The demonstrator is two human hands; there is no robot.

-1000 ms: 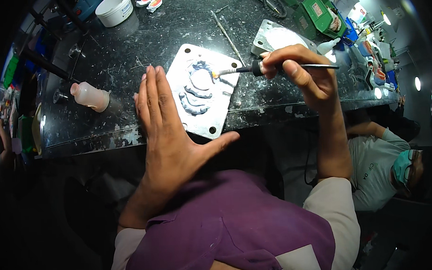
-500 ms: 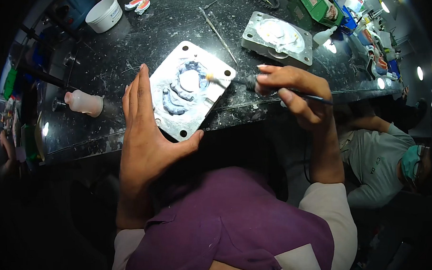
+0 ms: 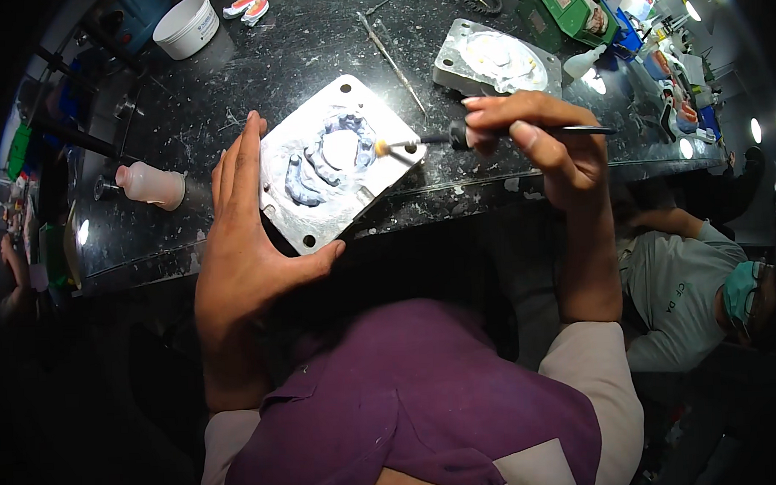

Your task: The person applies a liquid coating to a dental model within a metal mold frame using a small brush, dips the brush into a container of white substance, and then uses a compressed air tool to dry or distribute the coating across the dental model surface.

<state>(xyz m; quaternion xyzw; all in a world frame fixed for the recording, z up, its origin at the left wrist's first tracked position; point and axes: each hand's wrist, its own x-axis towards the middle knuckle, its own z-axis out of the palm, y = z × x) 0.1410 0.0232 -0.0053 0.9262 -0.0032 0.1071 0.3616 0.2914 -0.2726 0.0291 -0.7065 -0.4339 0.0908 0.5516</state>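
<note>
A square metal dental flask half (image 3: 292, 130) with holes at its corners lies near the bench's front edge. White plaster fills it, around a grey-blue horseshoe-shaped dental mould (image 3: 305, 192). My left hand (image 3: 243, 239) grips the flask, fingers along its left side and thumb at the near corner. Between thumb and fingers, my right hand (image 3: 551, 143) holds a slim dark-handled brush (image 3: 427, 141). The brush's yellowish tip is over the mould's right side; whether it touches cannot be told. Farther back on the right stands a second flask half (image 3: 451, 54) with a raised white plaster mound (image 3: 501, 59).
A thin metal hand tool (image 3: 387, 56) lies behind the flask. Around the bench are a pinkish bottle (image 3: 155, 185), a white tub (image 3: 186, 29), a red-and-white denture piece (image 3: 247, 6) and a green bin (image 3: 560, 18). Another masked person (image 3: 680, 292) sits at right.
The flask half has turned slightly clockwise, with my left hand shifting left along with it. My right hand has moved slightly up and right, and the brush now lies more level.
</note>
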